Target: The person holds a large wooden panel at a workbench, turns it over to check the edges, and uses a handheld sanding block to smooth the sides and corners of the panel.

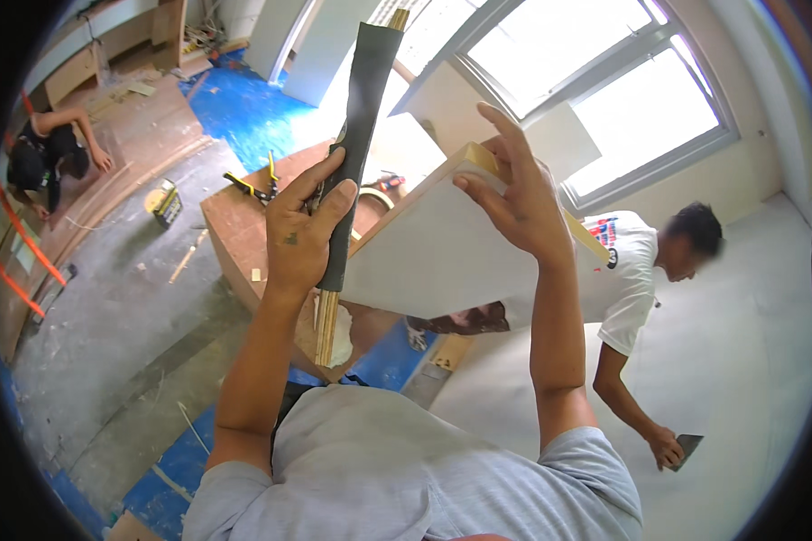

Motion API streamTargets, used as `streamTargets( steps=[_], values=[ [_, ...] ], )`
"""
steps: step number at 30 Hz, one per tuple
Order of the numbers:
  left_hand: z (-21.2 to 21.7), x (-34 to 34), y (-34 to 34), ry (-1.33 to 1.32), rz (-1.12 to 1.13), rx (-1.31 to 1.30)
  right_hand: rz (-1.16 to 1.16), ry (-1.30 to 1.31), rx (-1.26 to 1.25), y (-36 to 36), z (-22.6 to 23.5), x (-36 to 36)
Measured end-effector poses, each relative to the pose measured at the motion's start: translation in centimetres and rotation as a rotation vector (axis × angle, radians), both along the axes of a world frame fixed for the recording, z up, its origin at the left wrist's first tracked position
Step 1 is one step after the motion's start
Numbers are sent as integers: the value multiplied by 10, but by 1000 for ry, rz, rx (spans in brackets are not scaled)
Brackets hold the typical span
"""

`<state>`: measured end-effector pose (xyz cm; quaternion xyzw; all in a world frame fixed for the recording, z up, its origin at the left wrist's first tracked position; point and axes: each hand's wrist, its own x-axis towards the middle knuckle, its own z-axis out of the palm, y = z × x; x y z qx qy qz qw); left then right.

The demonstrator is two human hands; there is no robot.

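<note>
My left hand [299, 230] is closed around a long wooden strip wrapped in a dark grey sheet that looks like sandpaper [367, 99]. Bare wood shows at its upper tip and lower end, and it stands nearly upright before me. My right hand [532, 203] is at the upper corner of a white panel [442, 239] with a pale yellow edge. Its fingers are spread, the forefinger raised and the thumb close to the corner. Whether the thumb presses on the panel I cannot tell.
Behind the panel, a wooden worktop [235, 212] carries yellow-handled snips [260, 185] and a red tool [386, 181]. On the right, a co-worker in a white shirt [636, 270] holds a putty knife [688, 449] against a pale surface. Another person [45, 162] crouches far left, near a tin [165, 206].
</note>
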<state>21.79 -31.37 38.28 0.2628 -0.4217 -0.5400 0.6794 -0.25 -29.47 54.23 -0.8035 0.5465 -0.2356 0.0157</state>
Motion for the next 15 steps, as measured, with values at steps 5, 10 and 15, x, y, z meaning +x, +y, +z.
streamTargets(
  steps=[5, 10, 15],
  values=[
    [-23, 14, -23, 27, -77, 61, -93, -7, 23, -11, 6, 12],
    [-30, 20, -38, 1, -163, 124, -74, -7, -50, -18, 10, 21],
    [-43, 21, -48, 16, -231, 165, -320, -1, -163, -21, -3, 57]
  ],
)
